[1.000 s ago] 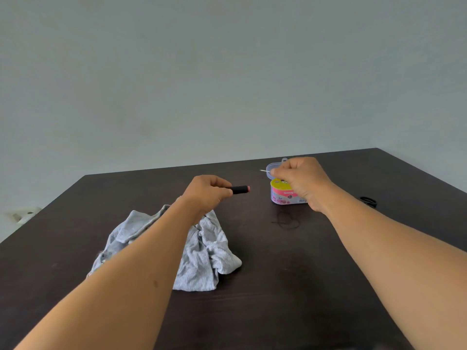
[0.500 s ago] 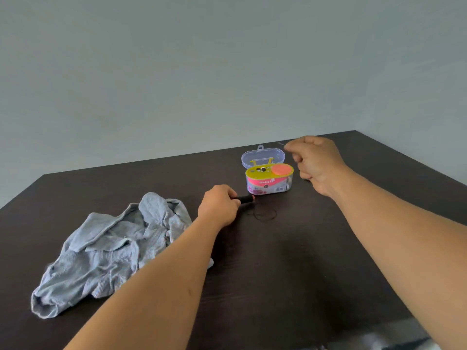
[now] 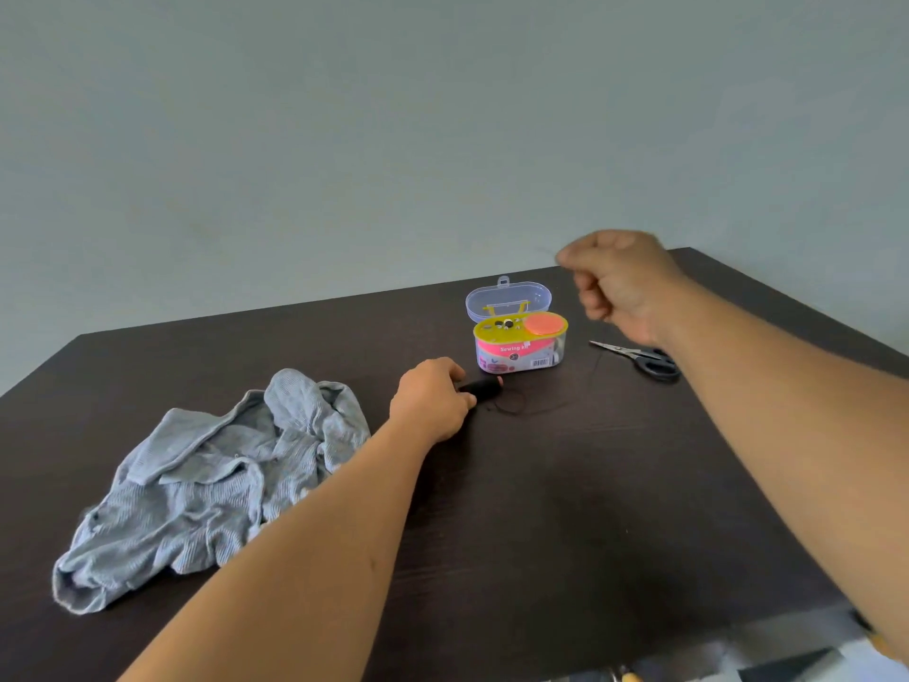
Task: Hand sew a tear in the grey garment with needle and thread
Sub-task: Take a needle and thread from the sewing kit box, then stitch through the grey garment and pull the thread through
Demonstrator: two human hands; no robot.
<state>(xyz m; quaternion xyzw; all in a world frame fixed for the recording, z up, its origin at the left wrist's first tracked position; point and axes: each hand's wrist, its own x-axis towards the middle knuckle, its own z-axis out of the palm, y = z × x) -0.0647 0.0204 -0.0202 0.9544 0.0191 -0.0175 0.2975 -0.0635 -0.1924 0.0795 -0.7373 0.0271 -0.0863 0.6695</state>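
Since a moment ago the right hand (image 3: 617,283) has lifted away from the sewing kit (image 3: 519,344), grip curled, seemingly pinching a faint needle; the left hand (image 3: 430,398) has lowered the black thread spool (image 3: 482,388) onto the counter (image 3: 541,509), fingers wrapped round it; threading likely comes next; the grey garment (image 3: 211,475) lies crumpled at left, untouched.

Left hand (image 3: 429,400) on black spool (image 3: 483,387), table (image 3: 590,509).
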